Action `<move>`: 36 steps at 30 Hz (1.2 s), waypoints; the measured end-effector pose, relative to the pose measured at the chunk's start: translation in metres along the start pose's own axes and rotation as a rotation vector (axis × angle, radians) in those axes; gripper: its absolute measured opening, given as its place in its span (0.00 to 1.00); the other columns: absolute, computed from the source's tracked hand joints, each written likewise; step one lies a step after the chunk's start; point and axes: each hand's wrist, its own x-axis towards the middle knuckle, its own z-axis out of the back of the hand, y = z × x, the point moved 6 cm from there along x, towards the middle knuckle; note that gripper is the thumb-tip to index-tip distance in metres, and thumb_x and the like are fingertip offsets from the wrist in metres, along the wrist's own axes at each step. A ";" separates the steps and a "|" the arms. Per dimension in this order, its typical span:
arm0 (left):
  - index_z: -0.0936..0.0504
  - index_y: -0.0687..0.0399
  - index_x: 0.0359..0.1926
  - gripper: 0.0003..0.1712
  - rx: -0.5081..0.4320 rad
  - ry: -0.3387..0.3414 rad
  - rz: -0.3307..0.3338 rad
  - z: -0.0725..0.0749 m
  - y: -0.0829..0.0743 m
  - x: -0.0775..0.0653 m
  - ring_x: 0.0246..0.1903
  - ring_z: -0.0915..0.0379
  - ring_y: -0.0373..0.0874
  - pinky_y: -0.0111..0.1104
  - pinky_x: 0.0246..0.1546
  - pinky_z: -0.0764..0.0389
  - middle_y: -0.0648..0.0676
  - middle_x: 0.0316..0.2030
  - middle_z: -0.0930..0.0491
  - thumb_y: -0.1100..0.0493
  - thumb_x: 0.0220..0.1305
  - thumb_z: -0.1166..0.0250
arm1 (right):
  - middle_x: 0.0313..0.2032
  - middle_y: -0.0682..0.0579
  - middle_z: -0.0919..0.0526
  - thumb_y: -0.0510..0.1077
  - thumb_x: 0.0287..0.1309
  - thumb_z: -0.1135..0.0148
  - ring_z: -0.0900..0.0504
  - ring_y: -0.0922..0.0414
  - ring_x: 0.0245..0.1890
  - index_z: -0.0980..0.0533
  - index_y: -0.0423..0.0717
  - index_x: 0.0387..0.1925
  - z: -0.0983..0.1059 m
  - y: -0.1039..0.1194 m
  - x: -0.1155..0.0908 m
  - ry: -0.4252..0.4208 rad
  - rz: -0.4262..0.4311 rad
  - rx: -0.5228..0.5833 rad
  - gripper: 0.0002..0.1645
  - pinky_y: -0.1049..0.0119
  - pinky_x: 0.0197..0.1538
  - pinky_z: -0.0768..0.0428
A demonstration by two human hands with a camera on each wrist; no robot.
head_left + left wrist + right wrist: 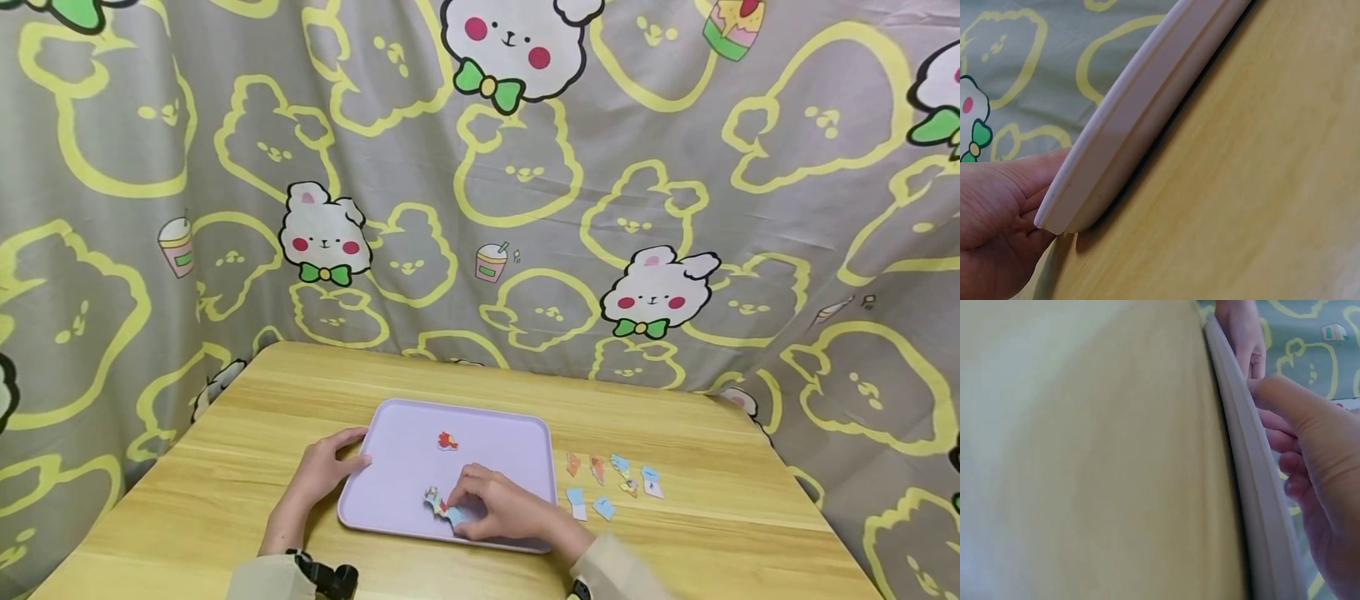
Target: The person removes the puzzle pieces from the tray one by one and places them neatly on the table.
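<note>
A pale purple tray (397,425) rests on the table. My left hand (324,468) grips its left edge, thumb over the rim and fingers along the outside; the left wrist view shows this hand (1004,219) at the tray's side wall (1110,137). Inside the tray near its front edge lies a small cluster of joined puzzle pieces (435,500). My right hand (504,504) pinches a light blue puzzle piece (454,516) at the cluster's right end, partly hidden by the fingers. Farther back in the tray lies a separate red and yellow puzzle piece (447,440).
Several loose puzzle pieces, among them an orange piece (597,468) and a blue and white piece (652,482), lie on the wooden table (697,533) right of the tray. A grey curtain (420,317) with cartoon prints hangs behind the table and at its sides.
</note>
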 end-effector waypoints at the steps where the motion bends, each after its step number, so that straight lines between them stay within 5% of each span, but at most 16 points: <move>1: 0.25 0.61 0.63 0.28 0.003 0.000 -0.002 0.000 -0.001 0.000 0.67 0.36 0.67 0.58 0.68 0.34 0.65 0.61 0.24 0.60 0.62 0.33 | 0.38 0.56 0.22 0.46 0.55 0.30 0.26 0.66 0.37 0.21 0.49 0.44 0.001 0.000 0.000 -0.043 0.004 0.013 0.15 0.83 0.44 0.25; 9: 0.25 0.61 0.63 0.28 0.011 0.005 -0.012 0.000 -0.004 0.000 0.66 0.36 0.67 0.58 0.67 0.33 0.65 0.60 0.23 0.58 0.62 0.33 | 0.35 0.53 0.20 0.38 0.48 0.27 0.23 0.59 0.33 0.22 0.49 0.43 0.006 0.004 -0.003 -0.325 0.022 0.084 0.19 0.77 0.37 0.21; 36: 0.26 0.62 0.64 0.29 0.016 0.010 -0.008 -0.002 -0.001 -0.001 0.66 0.36 0.67 0.58 0.66 0.32 0.66 0.61 0.24 0.58 0.63 0.33 | 0.32 0.49 0.22 0.35 0.47 0.26 0.26 0.56 0.30 0.22 0.48 0.42 0.022 -0.007 -0.035 -0.468 -0.084 0.097 0.19 0.74 0.31 0.22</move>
